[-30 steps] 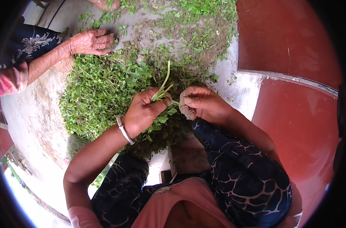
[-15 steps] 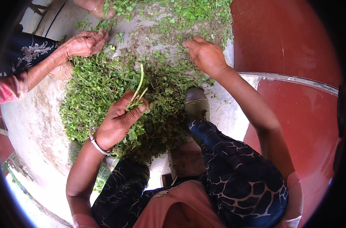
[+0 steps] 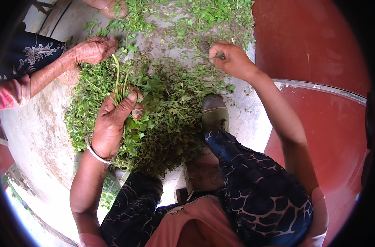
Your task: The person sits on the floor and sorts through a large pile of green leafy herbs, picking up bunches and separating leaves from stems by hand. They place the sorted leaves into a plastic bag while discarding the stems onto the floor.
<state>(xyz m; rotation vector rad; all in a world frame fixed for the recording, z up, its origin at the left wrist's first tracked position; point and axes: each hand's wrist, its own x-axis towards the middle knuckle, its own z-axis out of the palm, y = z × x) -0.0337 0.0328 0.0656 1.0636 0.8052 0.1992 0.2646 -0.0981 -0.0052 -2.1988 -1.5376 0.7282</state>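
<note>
My left hand (image 3: 115,119) is closed round a small bunch of leafy green herbs (image 3: 118,88), its pale stems pointing up and its leaves hanging below the fist. A light bangle circles that wrist. Beneath it spreads a wide heap of cut leafy greens (image 3: 167,111). Over the far right of the heap, my right hand (image 3: 234,61) has its fingers curled together; a small dark patch shows between thumb and finger, and I cannot tell what it is.
From the left reaches another person's hand (image 3: 95,50), closed, above the heap's edge. More greens (image 3: 212,14) lie scattered at the back of the concrete floor (image 3: 39,127). My boot (image 3: 215,111) stands against the heap. Red flooring (image 3: 311,45) lies to the right.
My left hand has moved left and slightly up with the herbs. My right hand has shifted a little right and down, its fingers turned inward. The other person's hand has barely moved.
</note>
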